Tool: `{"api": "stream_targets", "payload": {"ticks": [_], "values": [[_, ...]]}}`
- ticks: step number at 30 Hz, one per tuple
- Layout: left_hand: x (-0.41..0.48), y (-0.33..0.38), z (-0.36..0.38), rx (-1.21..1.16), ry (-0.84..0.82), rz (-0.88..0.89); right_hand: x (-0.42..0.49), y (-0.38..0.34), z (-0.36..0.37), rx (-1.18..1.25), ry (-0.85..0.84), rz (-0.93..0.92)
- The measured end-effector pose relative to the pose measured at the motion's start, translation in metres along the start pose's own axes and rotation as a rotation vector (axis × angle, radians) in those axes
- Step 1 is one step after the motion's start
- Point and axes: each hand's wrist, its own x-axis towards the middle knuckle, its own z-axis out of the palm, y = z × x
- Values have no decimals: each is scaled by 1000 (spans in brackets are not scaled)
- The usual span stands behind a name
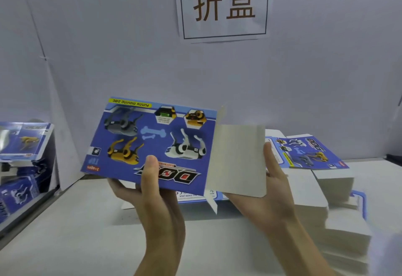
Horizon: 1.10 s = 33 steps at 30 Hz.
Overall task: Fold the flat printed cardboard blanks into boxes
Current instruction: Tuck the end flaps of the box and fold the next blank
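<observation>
While held above worktop, blank faces camera, print upside down, long axis left-right, grey flap swung out at right. Left hand grips lower edge, thumb on print. Right hand holds flap, fingers nearly straight behind it. Stack lies at right.

We face a pale grey wall that fills most of the view, evenly lit. A white paper sign with two large brown characters inside a thin black frame is stuck on it, upper right of centre. Below us runs a light grey bench. At the left edge stands a shiny metal panel that mirrors blue print.
</observation>
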Motion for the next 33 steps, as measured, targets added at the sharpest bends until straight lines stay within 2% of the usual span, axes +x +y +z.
{"api": "stream_targets", "payload": {"ticks": [3, 7, 10, 12, 17, 21, 26, 28, 30, 33], "values": [[-1, -2, -1, 50, 16, 31, 3, 4, 4, -49, 58, -41], [-3, -4, 0, 81, -12, 39, 9, 5, 4, -90, 198, -185], [3, -2, -2, 35, -29, -31, 7, 5, 5, -101, 188, -186], [6, -1, -2, 14, -98, -131, 7, 7, 6, -133, 210, -234], [-9, -12, 0, 114, -406, -366, 8, 17, 4, -142, 225, -348], [-6, -9, 3, 285, -387, -435, 11, 10, -4, -279, 270, -364], [41, 43, -19, 751, -509, -482, 20, 14, -24, -585, 464, -116], [68, 68, -30, 889, -428, -509, 25, 18, -31, -631, 466, -79], [110, 90, -41, 921, -279, -432, 28, 22, -30, -653, 454, -63], [185, 126, -51, 669, -11, -158, 33, 34, -25, -692, 428, 22]]}}
